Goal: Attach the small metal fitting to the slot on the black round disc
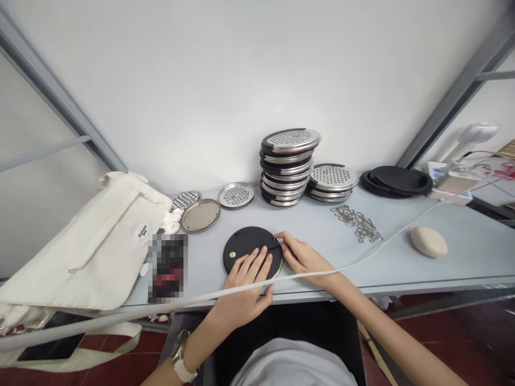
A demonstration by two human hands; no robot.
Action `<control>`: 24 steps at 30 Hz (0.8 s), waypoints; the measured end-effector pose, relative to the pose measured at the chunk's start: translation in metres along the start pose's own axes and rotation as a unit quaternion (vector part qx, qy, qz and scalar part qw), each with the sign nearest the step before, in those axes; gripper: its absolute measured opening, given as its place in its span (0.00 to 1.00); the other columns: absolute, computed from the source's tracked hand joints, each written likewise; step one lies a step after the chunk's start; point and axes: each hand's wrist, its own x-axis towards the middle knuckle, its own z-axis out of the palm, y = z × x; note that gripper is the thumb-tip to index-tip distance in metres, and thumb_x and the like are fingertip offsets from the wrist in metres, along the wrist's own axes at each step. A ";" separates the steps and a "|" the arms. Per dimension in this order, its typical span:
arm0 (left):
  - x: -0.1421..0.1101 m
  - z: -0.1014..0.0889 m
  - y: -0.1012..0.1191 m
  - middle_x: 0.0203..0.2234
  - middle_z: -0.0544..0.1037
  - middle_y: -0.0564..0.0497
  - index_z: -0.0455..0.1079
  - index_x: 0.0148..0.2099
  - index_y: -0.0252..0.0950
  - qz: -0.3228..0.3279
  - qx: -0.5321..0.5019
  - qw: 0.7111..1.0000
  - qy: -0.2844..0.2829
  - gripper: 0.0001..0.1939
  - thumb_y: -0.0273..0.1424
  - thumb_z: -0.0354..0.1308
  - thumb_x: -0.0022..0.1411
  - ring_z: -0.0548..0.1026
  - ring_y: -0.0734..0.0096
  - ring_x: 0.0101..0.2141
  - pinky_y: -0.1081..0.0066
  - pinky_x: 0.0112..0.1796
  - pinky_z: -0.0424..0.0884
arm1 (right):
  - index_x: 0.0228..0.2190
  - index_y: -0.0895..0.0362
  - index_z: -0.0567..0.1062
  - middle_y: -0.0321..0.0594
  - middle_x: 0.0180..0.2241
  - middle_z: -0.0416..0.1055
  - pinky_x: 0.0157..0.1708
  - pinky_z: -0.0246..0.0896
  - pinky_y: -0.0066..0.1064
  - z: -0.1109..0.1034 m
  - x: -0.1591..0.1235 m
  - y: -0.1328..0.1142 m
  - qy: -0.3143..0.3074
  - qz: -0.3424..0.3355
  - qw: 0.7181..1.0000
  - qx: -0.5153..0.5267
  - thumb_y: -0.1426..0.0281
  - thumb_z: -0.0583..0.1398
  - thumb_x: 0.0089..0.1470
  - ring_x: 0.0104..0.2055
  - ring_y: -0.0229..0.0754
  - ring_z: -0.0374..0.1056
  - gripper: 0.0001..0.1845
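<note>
A round black disc (246, 244) with a small green dot lies flat near the front edge of the grey table (462, 257). My left hand (244, 287) rests on its near half, fingers stretched out flat. My right hand (302, 256) is at the disc's right rim, fingers pinched together on a small metal ring or clip (277, 240) there. A metal edge shows under the disc's right side.
Two stacks of perforated metal graters (288, 166) (332, 182) stand at the back, with loose grater discs (235, 195), a tan lid (200, 215), black lids (396, 181), a pile of metal rings (358, 221), a beige oval (428, 241), a white bag (88, 241) and a white cord (161, 306).
</note>
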 end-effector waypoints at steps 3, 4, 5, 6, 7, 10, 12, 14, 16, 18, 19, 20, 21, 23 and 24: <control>0.000 0.001 0.000 0.63 0.54 0.42 0.53 0.65 0.30 0.000 0.000 1.000 0.001 0.29 0.33 0.48 0.65 0.57 0.56 0.60 0.58 0.56 0.57 | 0.47 0.57 0.60 0.39 0.32 0.68 0.36 0.61 0.30 0.000 0.001 -0.002 0.000 0.009 1.000 -0.007 0.75 0.48 0.60 0.32 0.40 0.67 0.14; 0.000 0.001 0.000 0.63 0.54 0.42 0.53 0.65 0.30 -0.001 -0.001 1.000 0.001 0.29 0.33 0.48 0.65 0.57 0.56 0.60 0.58 0.56 0.57 | 0.47 0.57 0.60 0.37 0.30 0.67 0.35 0.60 0.30 0.000 0.001 -0.002 -0.001 0.012 1.000 -0.010 0.75 0.48 0.59 0.30 0.40 0.66 0.14; 0.000 0.000 0.000 0.63 0.54 0.43 0.53 0.65 0.30 -0.001 -0.001 1.000 0.002 0.29 0.33 0.48 0.65 0.57 0.56 0.60 0.58 0.56 0.57 | 0.47 0.57 0.60 0.36 0.29 0.66 0.34 0.60 0.30 0.000 0.001 -0.002 -0.002 0.015 1.000 -0.013 0.75 0.48 0.59 0.29 0.39 0.66 0.13; 0.000 0.000 0.001 0.63 0.54 0.43 0.53 0.65 0.31 -0.001 -0.002 1.000 0.002 0.28 0.33 0.48 0.65 0.57 0.57 0.60 0.59 0.56 0.57 | 0.47 0.57 0.59 0.35 0.28 0.65 0.33 0.60 0.29 0.000 0.002 -0.002 -0.002 0.017 1.000 -0.014 0.75 0.48 0.59 0.29 0.39 0.65 0.13; 0.000 0.000 0.001 0.63 0.54 0.43 0.53 0.65 0.31 -0.001 -0.003 1.000 0.002 0.28 0.33 0.48 0.65 0.56 0.57 0.61 0.59 0.56 0.57 | 0.46 0.57 0.59 0.35 0.28 0.65 0.33 0.59 0.29 0.000 0.002 -0.002 -0.001 0.017 1.000 -0.015 0.75 0.48 0.59 0.29 0.39 0.65 0.13; 0.001 0.000 0.001 0.63 0.54 0.43 0.53 0.65 0.31 0.000 -0.003 1.000 0.002 0.28 0.33 0.47 0.65 0.56 0.57 0.61 0.59 0.56 0.57 | 0.46 0.56 0.60 0.36 0.29 0.66 0.32 0.59 0.29 0.000 0.002 -0.002 -0.003 0.018 1.000 -0.008 0.74 0.47 0.60 0.28 0.38 0.65 0.12; 0.001 -0.001 0.001 0.63 0.54 0.42 0.53 0.65 0.30 0.002 -0.001 1.000 0.003 0.28 0.33 0.47 0.65 0.57 0.56 0.60 0.59 0.56 0.57 | 0.46 0.56 0.60 0.36 0.29 0.67 0.33 0.59 0.29 0.000 0.002 -0.002 -0.003 0.017 1.000 -0.002 0.73 0.47 0.60 0.29 0.38 0.65 0.11; 0.001 -0.001 0.001 0.63 0.55 0.42 0.53 0.65 0.30 0.003 0.001 1.000 0.006 0.28 0.33 0.48 0.65 0.57 0.56 0.60 0.59 0.55 0.58 | 0.46 0.56 0.61 0.36 0.29 0.67 0.32 0.60 0.29 0.001 0.002 -0.001 -0.002 0.015 1.000 0.000 0.72 0.48 0.61 0.29 0.38 0.66 0.11; 0.001 -0.001 0.001 0.63 0.55 0.42 0.53 0.65 0.31 0.002 0.002 1.000 0.009 0.28 0.33 0.48 0.64 0.57 0.57 0.60 0.59 0.55 0.58 | 0.46 0.56 0.61 0.36 0.28 0.67 0.32 0.60 0.29 0.001 0.002 -0.001 0.001 0.014 1.000 0.000 0.71 0.48 0.61 0.28 0.38 0.66 0.11; 0.001 -0.002 0.001 0.63 0.56 0.42 0.53 0.65 0.31 0.002 0.001 1.000 0.009 0.28 0.33 0.48 0.64 0.57 0.57 0.60 0.59 0.55 0.58 | 0.46 0.56 0.62 0.36 0.27 0.68 0.31 0.60 0.29 0.001 0.003 -0.001 0.003 0.014 1.000 -0.002 0.71 0.48 0.61 0.27 0.38 0.66 0.11; 0.001 -0.002 0.001 0.63 0.56 0.42 0.53 0.65 0.31 0.002 0.001 1.000 0.008 0.28 0.33 0.48 0.64 0.57 0.57 0.60 0.59 0.55 0.58 | 0.46 0.56 0.62 0.36 0.27 0.68 0.31 0.60 0.29 0.001 0.003 -0.001 0.004 0.014 1.000 -0.003 0.70 0.48 0.62 0.27 0.38 0.66 0.11; 0.001 -0.002 0.001 0.63 0.55 0.42 0.53 0.65 0.31 0.001 0.000 1.000 0.008 0.28 0.33 0.48 0.64 0.57 0.57 0.60 0.59 0.55 0.58 | 0.46 0.56 0.62 0.36 0.27 0.68 0.31 0.60 0.29 0.000 0.003 -0.001 0.005 0.013 1.000 -0.004 0.70 0.48 0.62 0.26 0.38 0.65 0.11; 0.001 -0.002 0.001 0.63 0.55 0.42 0.53 0.65 0.30 0.001 0.000 1.000 0.007 0.28 0.33 0.48 0.64 0.57 0.57 0.60 0.59 0.55 0.58 | 0.46 0.57 0.63 0.36 0.27 0.68 0.31 0.60 0.29 0.000 0.003 -0.001 0.005 0.012 1.000 -0.005 0.70 0.48 0.62 0.26 0.38 0.65 0.11; 0.001 -0.001 0.000 0.63 0.55 0.42 0.53 0.65 0.30 0.001 -0.001 1.000 0.007 0.29 0.33 0.48 0.64 0.57 0.56 0.60 0.59 0.55 0.58 | 0.46 0.57 0.63 0.35 0.26 0.68 0.30 0.60 0.29 0.000 0.003 -0.001 0.008 0.009 1.000 -0.009 0.70 0.48 0.62 0.25 0.38 0.65 0.11; 0.001 -0.001 0.000 0.63 0.55 0.42 0.53 0.65 0.30 0.001 -0.002 1.000 0.008 0.29 0.33 0.49 0.64 0.57 0.56 0.60 0.59 0.55 0.58 | 0.46 0.57 0.63 0.35 0.26 0.68 0.30 0.60 0.29 0.000 0.003 -0.001 0.007 0.008 1.000 -0.011 0.70 0.48 0.62 0.25 0.38 0.65 0.12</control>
